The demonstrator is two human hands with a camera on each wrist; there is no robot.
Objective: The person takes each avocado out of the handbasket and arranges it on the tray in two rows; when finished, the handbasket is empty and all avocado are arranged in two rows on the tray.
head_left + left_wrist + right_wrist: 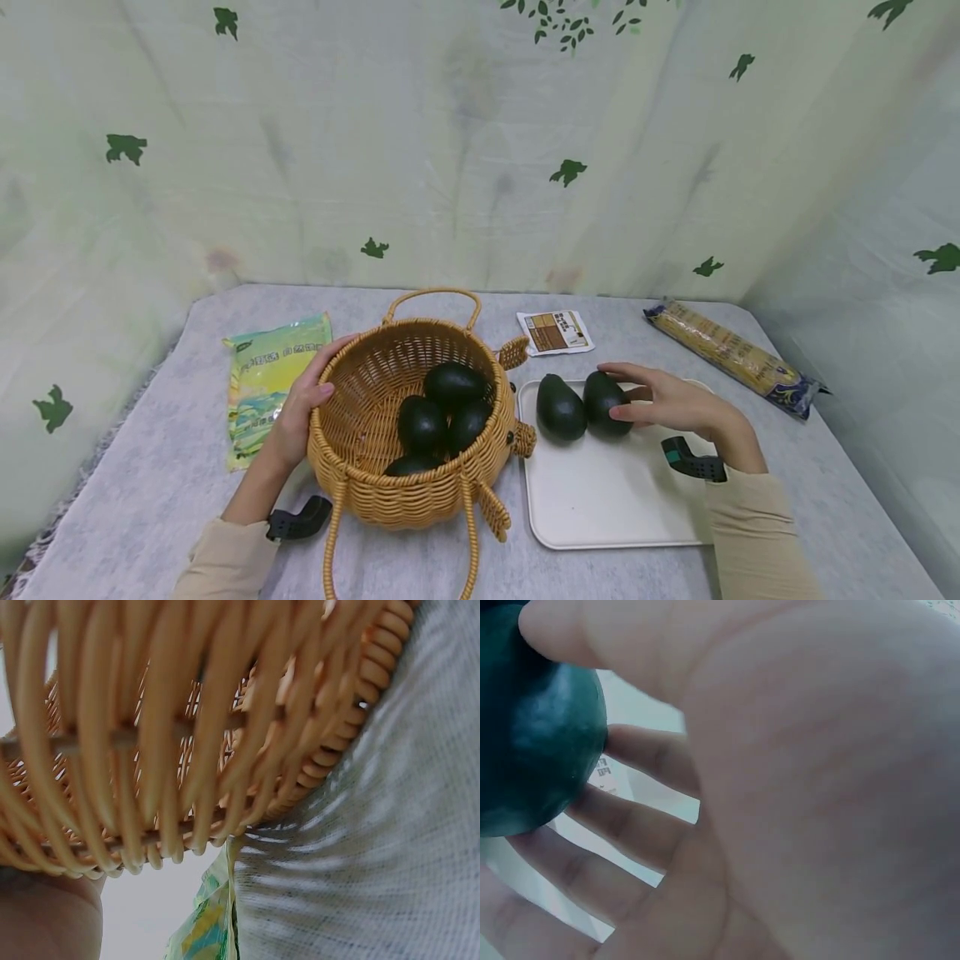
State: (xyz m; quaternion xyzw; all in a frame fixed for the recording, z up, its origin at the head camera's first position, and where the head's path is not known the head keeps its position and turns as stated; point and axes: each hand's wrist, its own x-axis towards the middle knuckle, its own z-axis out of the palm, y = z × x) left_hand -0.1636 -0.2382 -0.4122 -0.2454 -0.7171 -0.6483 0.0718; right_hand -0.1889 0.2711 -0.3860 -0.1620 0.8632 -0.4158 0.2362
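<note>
A round wicker basket (408, 508) with looped handles holds several dark green avocados (455, 385). My left hand (303, 408) grips the basket's left side, its thumb at the rim; in the left wrist view part of this hand (49, 919) lies against the weave. On the white tray (592, 508), my right hand (667, 400) holds an avocado (603, 402) between thumb and fingers. Up close in the right wrist view, the thumb lies on that dark, shiny avocado (540, 742) and fingertips touch its far side. Another avocado (560, 408) sits just left of it on the tray.
Left of the basket lies a green and yellow packet (273, 375). A small white and brown pouch (555, 332) is behind the tray. A long packet of noodles (727, 350) lies at the back right. Woven ears and leaf-like pieces (493, 510) stick out from the basket's right side.
</note>
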